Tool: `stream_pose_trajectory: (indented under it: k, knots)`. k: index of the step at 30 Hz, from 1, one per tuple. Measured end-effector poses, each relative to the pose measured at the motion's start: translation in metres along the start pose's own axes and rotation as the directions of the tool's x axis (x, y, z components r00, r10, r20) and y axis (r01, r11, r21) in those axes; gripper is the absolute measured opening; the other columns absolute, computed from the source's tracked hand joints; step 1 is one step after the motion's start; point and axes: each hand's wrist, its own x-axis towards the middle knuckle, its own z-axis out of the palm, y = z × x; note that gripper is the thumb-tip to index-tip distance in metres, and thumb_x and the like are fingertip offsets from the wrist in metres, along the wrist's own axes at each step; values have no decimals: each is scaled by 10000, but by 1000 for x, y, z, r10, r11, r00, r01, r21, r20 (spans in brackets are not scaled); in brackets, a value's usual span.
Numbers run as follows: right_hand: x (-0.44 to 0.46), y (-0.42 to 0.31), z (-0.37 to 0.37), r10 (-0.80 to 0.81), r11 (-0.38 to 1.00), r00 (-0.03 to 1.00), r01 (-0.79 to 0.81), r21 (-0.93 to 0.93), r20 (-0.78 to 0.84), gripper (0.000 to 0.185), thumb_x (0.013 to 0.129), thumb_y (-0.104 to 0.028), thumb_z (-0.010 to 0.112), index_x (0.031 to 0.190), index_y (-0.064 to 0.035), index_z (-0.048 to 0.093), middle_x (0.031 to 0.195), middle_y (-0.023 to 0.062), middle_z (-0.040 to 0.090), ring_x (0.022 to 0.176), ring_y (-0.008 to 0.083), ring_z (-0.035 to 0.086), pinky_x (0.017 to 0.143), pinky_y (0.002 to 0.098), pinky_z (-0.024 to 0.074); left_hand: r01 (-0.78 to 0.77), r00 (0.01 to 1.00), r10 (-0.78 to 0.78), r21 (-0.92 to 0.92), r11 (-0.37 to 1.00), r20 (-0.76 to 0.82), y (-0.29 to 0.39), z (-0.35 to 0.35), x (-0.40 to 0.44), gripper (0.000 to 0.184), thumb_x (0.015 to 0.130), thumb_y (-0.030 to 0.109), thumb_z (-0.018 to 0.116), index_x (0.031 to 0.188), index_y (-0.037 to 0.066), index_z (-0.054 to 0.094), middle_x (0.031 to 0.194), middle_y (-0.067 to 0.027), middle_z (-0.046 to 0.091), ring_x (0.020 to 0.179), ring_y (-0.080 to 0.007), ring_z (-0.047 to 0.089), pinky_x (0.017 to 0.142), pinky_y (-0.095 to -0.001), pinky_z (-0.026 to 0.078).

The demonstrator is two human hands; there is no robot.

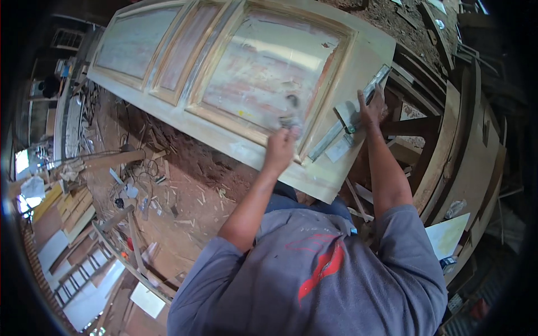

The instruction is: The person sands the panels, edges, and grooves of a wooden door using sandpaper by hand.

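A pale wooden panel door (235,147) with raised mouldings lies across in front of me. Over its largest panel, my left hand (281,147) is closed round a small tool (291,115) too smeared by motion to name exactly. At the door's right end, my right hand (372,109) has its thumb and fingers on either side of the lower end of a metal strip (376,79). Left of that hand lies a flat grey plate (348,115). Another metal strip (325,141) and a small whitish piece (339,149) rest nearer to me on the door.
Wood shavings and offcuts litter the earth floor (174,207) at left. Long boards (468,157) lean at the right, beside a dark wooden frame (417,127). A stack of planks (67,207) stands at far left. Debris (386,22) lies beyond the door.
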Motion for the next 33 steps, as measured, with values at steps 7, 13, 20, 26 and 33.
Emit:
stream_pose_trajectory:
  k: [7, 13, 20, 26, 33]
  knots:
    - [-30, -2, -21, -8, 995, 1000, 10, 103, -13, 757, 1064, -534, 661, 1586, -12, 494, 1624, 282, 492, 1564, 428, 401, 1296, 535, 274, 255, 946, -286, -193, 947, -151, -47, -70, -102, 319, 1140, 279, 642, 1142, -21, 751, 995, -30, 753, 929, -79, 619, 861, -294, 519]
    - [-110, -58, -68, -92, 941, 930, -36, 335, 356, 610, 1043, -376, 722, 1505, -2, 589, 1472, 224, 644, 1374, 329, 598, 1170, 448, 447, 336, 937, -333, -513, 790, 101, -58, -39, -167, 302, 1133, 275, 665, 1191, -7, 759, 1062, 5, 757, 976, -66, 625, 889, -281, 528]
    - [-218, -106, -90, -204, 727, 354, -570, 383, 913, 348, 926, -161, 873, 1193, -60, 673, 1082, 18, 746, 1027, 156, 685, 949, 353, 551, 313, 920, -175, -387, 868, 351, -13, 11, -160, 239, 1066, 197, 739, 1147, -27, 746, 971, 21, 740, 921, -39, 611, 830, -255, 525]
    - [-164, -100, -83, -54, 955, 833, -119, 273, 551, 351, 920, -185, 853, 1110, -39, 597, 997, 134, 771, 951, 282, 754, 849, 414, 584, -244, 969, 240, 386, 890, 58, -51, 29, -123, 526, 1029, 317, 722, 1464, 41, 617, 1539, -205, 618, 1509, -392, 501, 1274, -570, 347]
    - [-146, -111, -51, -69, 963, 884, -63, 264, 462, 430, 903, -165, 780, 1269, -17, 609, 1043, 221, 754, 946, 368, 754, 882, 458, 582, -242, 970, 217, 509, 826, 110, -74, 28, -84, 600, 990, 383, 764, 1456, 32, 624, 1503, -158, 647, 1533, -355, 476, 1322, -619, 252]
